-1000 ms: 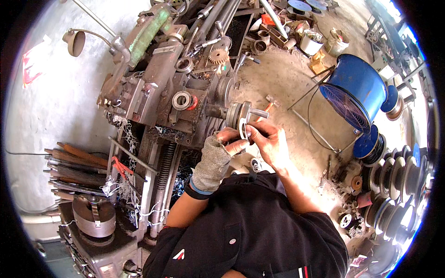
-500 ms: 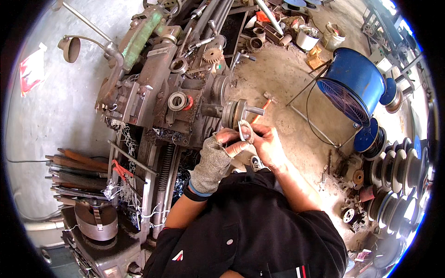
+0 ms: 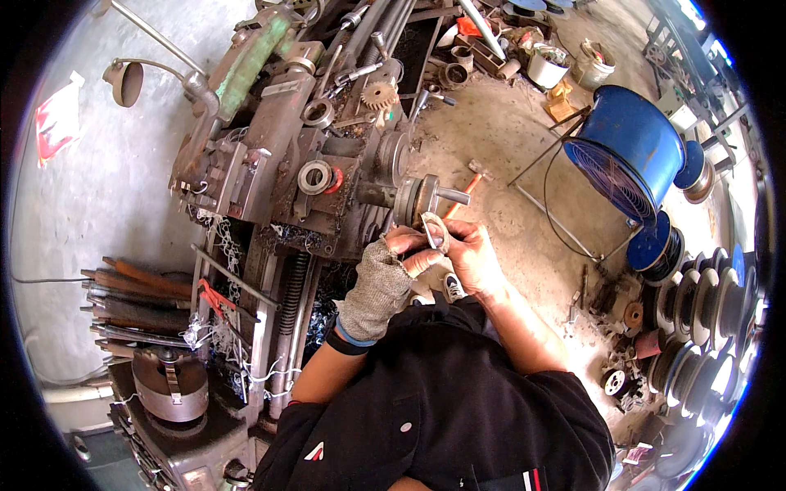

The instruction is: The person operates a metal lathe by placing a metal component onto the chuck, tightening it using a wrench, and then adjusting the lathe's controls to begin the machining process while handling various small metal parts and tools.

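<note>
Small grey metal ring (image 3: 435, 231), pinched between the gloved left hand (image 3: 385, 274) and the bare right hand (image 3: 471, 255) just below the lathe's steel shaft (image 3: 446, 195), looks stiff, fairly light and probably oily, best gripped by its rim. A red-and-white paper sign (image 3: 57, 119) hangs on the grey wall far left; a blue drum fan (image 3: 630, 147) stands to the right.

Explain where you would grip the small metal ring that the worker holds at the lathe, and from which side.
Grip the metal ring by its outer rim, from the side facing the worker. Its bore should probably stay free, since it is held edge-up just off the shaft, and the left hand and right hand pinch it there.
</note>
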A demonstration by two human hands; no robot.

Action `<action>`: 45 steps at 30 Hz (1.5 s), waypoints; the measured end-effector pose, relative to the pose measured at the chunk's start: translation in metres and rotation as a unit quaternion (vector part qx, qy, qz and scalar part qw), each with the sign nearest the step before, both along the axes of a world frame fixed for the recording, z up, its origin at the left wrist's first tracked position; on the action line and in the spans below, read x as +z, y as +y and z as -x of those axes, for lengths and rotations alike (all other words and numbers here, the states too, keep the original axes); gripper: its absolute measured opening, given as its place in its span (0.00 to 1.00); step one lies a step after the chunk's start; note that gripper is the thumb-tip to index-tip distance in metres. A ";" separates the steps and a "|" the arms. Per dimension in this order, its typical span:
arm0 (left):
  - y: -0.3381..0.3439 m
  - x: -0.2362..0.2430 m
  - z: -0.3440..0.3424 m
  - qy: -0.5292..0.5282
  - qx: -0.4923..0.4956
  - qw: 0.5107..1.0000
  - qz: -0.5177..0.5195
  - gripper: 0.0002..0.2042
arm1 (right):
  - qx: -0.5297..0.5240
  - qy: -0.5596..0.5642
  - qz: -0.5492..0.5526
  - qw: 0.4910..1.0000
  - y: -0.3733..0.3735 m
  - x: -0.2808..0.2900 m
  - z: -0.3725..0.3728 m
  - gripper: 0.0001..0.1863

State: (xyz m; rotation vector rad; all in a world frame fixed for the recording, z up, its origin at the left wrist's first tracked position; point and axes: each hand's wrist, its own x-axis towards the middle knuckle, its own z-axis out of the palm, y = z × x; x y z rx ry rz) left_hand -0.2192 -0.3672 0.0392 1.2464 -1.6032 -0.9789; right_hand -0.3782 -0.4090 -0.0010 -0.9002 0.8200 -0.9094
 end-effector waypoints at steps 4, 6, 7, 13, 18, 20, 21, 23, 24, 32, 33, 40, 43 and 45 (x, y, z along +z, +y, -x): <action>0.000 0.005 0.002 0.019 0.037 0.999 -0.034 0.08 | 0.013 0.000 0.008 1.000 -0.002 -0.003 0.000 0.16; -0.001 0.003 0.001 0.005 0.033 0.999 -0.039 0.09 | 0.010 0.005 0.013 1.000 -0.002 -0.003 -0.002 0.16; -0.001 0.002 0.000 -0.003 0.031 0.999 -0.040 0.09 | 0.011 0.007 0.014 1.000 -0.002 -0.003 -0.002 0.16; 0.001 0.009 0.007 -0.023 0.074 0.997 -0.027 0.09 | 0.017 0.005 0.009 1.000 -0.002 -0.002 -0.004 0.16; 0.004 0.013 0.005 -0.043 0.055 0.998 0.001 0.09 | 0.014 -0.016 -0.030 0.999 -0.002 -0.007 -0.003 0.12; 0.005 0.011 0.004 -0.044 0.055 0.997 0.007 0.09 | -0.011 0.000 -0.012 1.000 -0.002 -0.001 -0.004 0.11; 0.006 0.008 0.003 -0.034 0.063 0.997 -0.002 0.09 | -0.024 0.008 -0.004 1.000 -0.001 0.002 -0.004 0.11; 0.008 0.007 0.002 -0.017 0.074 0.997 -0.013 0.08 | -0.044 0.006 0.020 0.999 -0.001 0.002 -0.005 0.12; 0.008 0.008 0.003 -0.011 0.077 0.997 -0.016 0.08 | -0.056 0.005 0.032 0.998 0.000 0.001 -0.005 0.13; 0.014 0.000 0.004 0.017 0.072 0.997 -0.020 0.08 | -0.031 -0.006 -0.001 1.000 0.005 0.010 -0.005 0.10; 0.014 0.001 0.004 0.019 0.068 0.997 -0.026 0.08 | -0.034 -0.009 0.000 0.999 0.006 0.010 -0.005 0.10; 0.018 0.007 0.003 0.023 0.069 0.997 -0.032 0.08 | -0.046 0.021 0.086 0.995 0.009 0.008 0.001 0.12; 0.016 0.010 0.004 -0.064 0.073 0.994 0.042 0.09 | -0.032 0.021 0.115 0.993 0.010 0.012 0.010 0.12; 0.019 0.005 0.003 -0.066 0.081 0.994 0.041 0.08 | 0.005 0.014 0.146 0.989 0.009 0.018 0.018 0.12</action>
